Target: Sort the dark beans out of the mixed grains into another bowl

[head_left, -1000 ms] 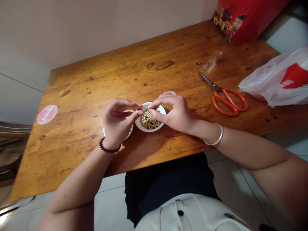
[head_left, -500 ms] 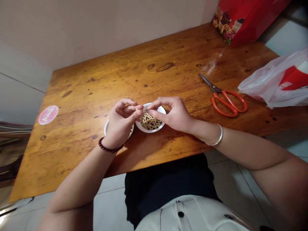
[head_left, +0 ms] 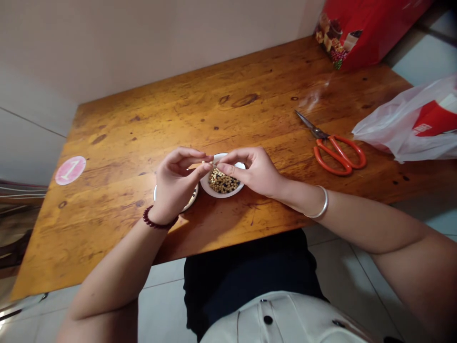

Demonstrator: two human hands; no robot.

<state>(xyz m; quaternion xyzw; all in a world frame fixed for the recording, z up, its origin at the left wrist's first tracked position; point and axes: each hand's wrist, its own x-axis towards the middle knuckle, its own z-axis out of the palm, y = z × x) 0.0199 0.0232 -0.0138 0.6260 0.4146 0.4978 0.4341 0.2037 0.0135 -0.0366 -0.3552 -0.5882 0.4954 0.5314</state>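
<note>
My left hand is closed in a pinch at the fingertips, with a tiny pale bead-like piece showing there. Facing it, my right hand pinches a thin, needle-like strand that spans the small gap between both sets of fingertips. Directly below them sits a white bowl holding many small round tan and black pieces; whether these are beads or beans I cannot tell. A second white bowl is mostly hidden behind my left hand, with some small pieces visible inside.
Orange-handled scissors lie on the wooden table to the right. Beyond them are a white plastic bag and a red printed bag. A round pink label marked 1 is at the left. A wall borders the far edge.
The fingertips have drawn slightly closer together, and less of the thin strand shows between them. My left wrist has shifted slightly left. Bowls and scissors stay in place.
</note>
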